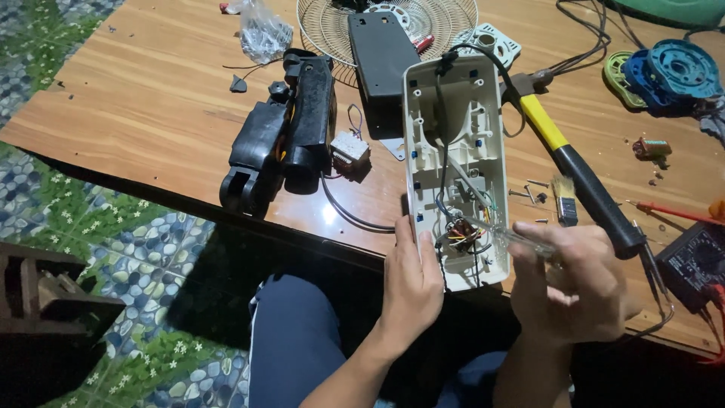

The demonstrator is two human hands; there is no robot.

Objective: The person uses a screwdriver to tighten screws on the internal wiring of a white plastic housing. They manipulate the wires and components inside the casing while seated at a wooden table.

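White plastic housing (pixel 455 151), steadied at its 7 o'clock edge by the gripping left hand (pixel 411 291), was under wiring inspection, right hand (pixel 570 283) closed on a clear-handled probe (pixel 504 236), next needing precise tip placement.

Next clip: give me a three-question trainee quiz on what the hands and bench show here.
1. True or false: the left hand grips the near end of the open white housing.
2. The right hand holds: A) the hammer, B) a clear-handled screwdriver, C) a brush.
3. Where does the yellow-and-black hammer lie relative to the housing?

Key: 1 true. 2 B; its tip points into the wiring. 3 On the wooden table, to the housing's right.
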